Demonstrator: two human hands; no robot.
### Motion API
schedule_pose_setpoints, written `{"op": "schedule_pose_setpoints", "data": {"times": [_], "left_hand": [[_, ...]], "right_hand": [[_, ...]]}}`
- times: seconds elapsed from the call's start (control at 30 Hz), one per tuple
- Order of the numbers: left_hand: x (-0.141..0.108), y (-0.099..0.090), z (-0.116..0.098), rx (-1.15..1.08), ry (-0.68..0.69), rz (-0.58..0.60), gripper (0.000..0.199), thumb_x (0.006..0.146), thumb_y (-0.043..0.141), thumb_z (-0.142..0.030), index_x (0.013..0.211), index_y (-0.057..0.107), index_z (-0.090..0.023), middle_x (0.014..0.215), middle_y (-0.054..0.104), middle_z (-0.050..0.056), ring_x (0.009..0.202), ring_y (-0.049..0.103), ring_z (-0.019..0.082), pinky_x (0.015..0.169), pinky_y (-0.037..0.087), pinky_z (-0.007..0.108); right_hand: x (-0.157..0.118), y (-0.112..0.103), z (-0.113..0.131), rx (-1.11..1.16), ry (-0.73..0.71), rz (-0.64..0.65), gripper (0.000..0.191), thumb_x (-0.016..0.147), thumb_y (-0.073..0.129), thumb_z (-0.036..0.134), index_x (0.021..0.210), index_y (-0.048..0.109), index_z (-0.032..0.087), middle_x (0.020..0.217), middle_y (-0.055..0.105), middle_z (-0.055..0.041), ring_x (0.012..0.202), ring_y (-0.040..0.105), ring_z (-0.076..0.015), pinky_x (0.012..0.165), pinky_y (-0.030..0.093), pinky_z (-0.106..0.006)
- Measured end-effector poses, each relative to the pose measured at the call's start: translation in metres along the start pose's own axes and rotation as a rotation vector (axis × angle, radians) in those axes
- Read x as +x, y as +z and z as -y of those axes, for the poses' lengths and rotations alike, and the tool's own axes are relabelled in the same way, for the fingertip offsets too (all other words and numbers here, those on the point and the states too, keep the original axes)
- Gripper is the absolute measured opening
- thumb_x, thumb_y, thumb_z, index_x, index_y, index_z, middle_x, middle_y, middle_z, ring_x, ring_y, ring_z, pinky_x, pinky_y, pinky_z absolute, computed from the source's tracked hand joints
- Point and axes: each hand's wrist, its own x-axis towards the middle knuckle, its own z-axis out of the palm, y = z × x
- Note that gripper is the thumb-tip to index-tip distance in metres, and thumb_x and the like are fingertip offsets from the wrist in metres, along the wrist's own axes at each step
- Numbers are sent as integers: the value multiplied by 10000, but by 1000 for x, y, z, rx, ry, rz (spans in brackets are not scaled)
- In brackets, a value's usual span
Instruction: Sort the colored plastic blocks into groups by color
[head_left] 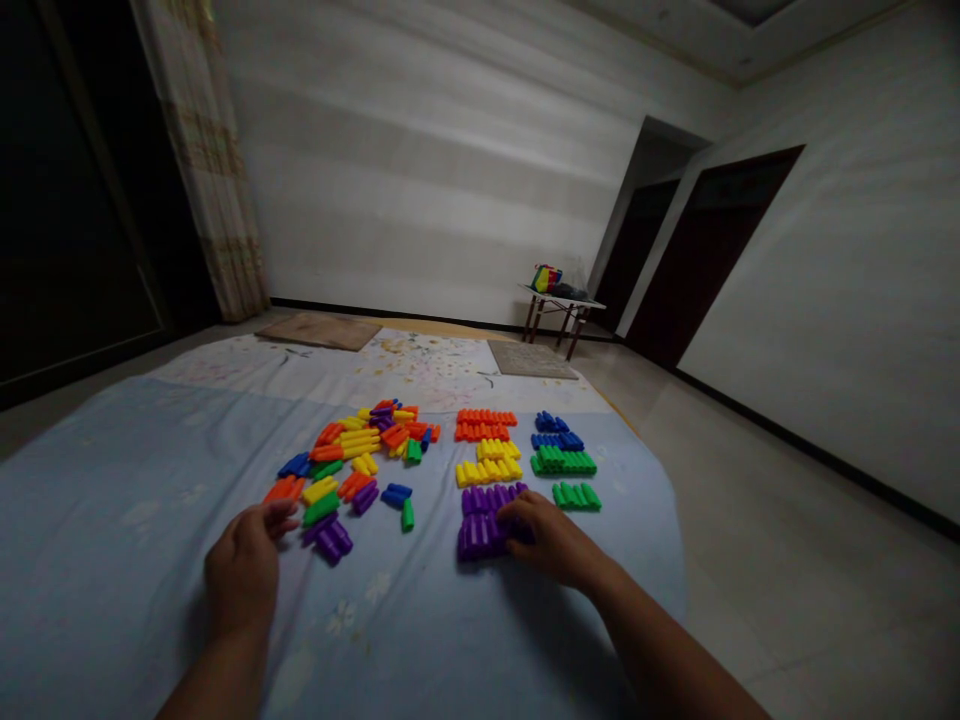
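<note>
My right hand [551, 540] reaches over the near right end of the purple plastic tubes [480, 537], which stand lined up in rows. Its fingers are curled round a purple piece at that end, partly hidden by the hand. My left hand [244, 560] rests at the near left side of a loose mixed pile. Its fingers are slightly bent and apart, beside orange tubes [285, 489], and nothing shows in them. Close by lie a green tube [322, 508] and several loose purple tubes [330, 540].
Sorted rows of orange [486, 424], yellow [489, 470], blue [555, 439] and green tubes [564, 461] lie beyond the purple ones. A patterned blue cloth [405, 630] covers the table. Two flat boards [322, 330] lie at its far side. A small side table [562, 297] stands behind.
</note>
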Motion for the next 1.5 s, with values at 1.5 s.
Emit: {"op": "schedule_pose_setpoints", "data": {"times": [1.5], "left_hand": [[-42,45,-29,1131,715,266,291,788,450,-365,964,635,-225,1017,671,84,1023,517,260,920,220,472]], "right_hand": [[10,18,-74,324,227,-709,276,815,461,361,908,640,172,792,665,-57,648,583,-158,617,462,-274]]}}
